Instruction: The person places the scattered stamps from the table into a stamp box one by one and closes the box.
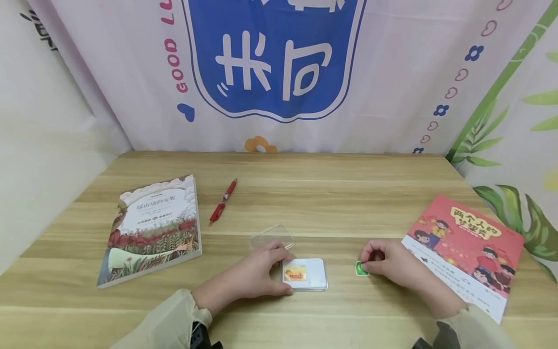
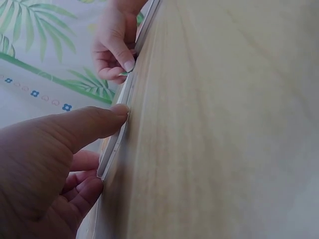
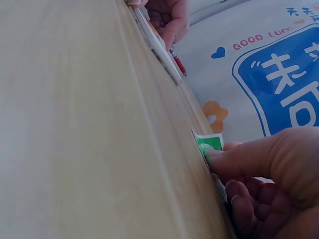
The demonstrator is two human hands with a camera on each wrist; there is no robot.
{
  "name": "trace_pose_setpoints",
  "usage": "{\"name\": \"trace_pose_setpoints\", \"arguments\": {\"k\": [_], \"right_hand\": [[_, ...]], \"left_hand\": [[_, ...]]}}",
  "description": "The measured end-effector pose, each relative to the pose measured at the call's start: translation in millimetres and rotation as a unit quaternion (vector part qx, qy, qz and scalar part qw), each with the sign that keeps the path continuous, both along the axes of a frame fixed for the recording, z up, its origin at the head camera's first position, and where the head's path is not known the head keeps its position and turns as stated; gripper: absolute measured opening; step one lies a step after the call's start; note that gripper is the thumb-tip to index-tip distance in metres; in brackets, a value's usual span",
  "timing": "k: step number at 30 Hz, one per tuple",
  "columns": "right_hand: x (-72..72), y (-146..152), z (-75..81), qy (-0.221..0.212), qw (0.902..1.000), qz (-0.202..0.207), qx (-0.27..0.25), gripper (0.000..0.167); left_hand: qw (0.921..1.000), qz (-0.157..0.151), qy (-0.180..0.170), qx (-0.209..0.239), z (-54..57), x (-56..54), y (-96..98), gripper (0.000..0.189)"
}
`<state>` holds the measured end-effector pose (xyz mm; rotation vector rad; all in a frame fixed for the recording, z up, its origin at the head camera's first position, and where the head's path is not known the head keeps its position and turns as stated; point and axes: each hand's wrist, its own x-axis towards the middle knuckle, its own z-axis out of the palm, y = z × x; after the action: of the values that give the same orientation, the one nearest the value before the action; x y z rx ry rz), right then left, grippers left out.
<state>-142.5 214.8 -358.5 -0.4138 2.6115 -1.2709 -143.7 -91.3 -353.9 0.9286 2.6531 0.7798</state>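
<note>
My left hand (image 1: pixel 257 271) holds a shallow clear plastic case (image 1: pixel 324 286) by its left end, thumb on the near side and fingers on the far side. Inside lies a white layer, topped by a small orange and yellow picture stamp (image 1: pixel 295 272). A transparent lid (image 1: pixel 279 233) sits just behind the left fingers, partly covered by them. To the right of the case, my right hand (image 1: pixel 388 261) pinches a small green stamp (image 3: pixel 209 142) with a white border between thumb and fingers. The stamp is close over the wooden table, its right part hidden by the thumb.
On the left lies a thick book (image 1: pixel 152 228) with an illustrated cover, beside a red pen (image 1: pixel 223 201). A red and white book (image 1: pixel 471 242) lies on the right, partly under the right forearm. A printed cloth (image 1: pixel 392 97) hangs behind the wooden table (image 1: pixel 331 203).
</note>
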Motion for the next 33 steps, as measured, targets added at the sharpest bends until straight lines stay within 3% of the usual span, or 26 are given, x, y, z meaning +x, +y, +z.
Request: {"name": "trace_pose_setpoints", "arguments": {"k": [4,9,17,33], "right_hand": [[-0.3,-0.8,1.8,-0.001,0.9999,-0.003,0.012,0.012],[-3.1,-1.2,7.0,-0.038,0.9990,-0.006,0.023,0.012],[-7.6,0.0,11.5,-0.092,0.9954,0.022,-0.018,0.013],[-13.7,-16.0,14.0,-0.088,0.9917,0.069,-0.064,0.016]], "left_hand": [[1.0000,0.003,0.000,-0.006,-0.1,-0.2,0.3,0.052],[0.9999,0.005,-0.006,-0.008,-0.7,-0.2,0.4,0.053],[0.9999,0.002,-0.009,-0.005,0.3,-0.3,0.3,0.052],[0.9997,0.011,-0.014,-0.018,-0.3,0.3,0.6,0.053]]}}
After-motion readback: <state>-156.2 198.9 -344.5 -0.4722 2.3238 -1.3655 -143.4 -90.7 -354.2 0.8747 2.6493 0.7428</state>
